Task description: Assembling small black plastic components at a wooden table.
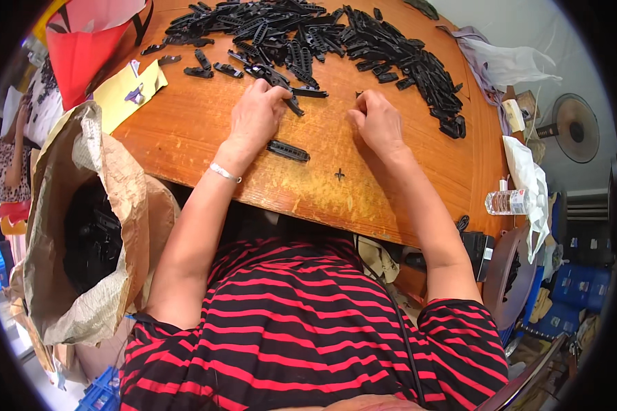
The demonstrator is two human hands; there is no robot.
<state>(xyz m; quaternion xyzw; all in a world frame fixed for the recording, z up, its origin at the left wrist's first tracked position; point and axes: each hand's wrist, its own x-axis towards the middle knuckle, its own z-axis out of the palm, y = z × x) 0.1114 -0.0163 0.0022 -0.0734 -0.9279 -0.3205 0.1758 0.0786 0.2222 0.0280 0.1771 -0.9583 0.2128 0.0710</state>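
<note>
My left hand point(256, 114) is closed at the near edge of a heap of black plastic parts point(260, 29). A short black plastic piece point(295, 105) sticks out from under its fingertips, with a longer black strip point(310, 92) right beside it. To the right, my right hand point(380, 122) hovers over or rests on the wood with thumb and fingers pinched; a tiny dark bit shows at the fingertips, too small to name. Between my forearms lie one ribbed black part point(288, 151) and a small black cross-shaped piece point(339, 174).
The wooden table point(308, 195) carries another black-part heap point(411, 65) curving down its right side. An open paper sack point(134, 205) of black pieces stands at left, near a red bag point(89, 51) and yellow paper point(127, 96). A plastic bottle point(509, 202) sits at the right edge.
</note>
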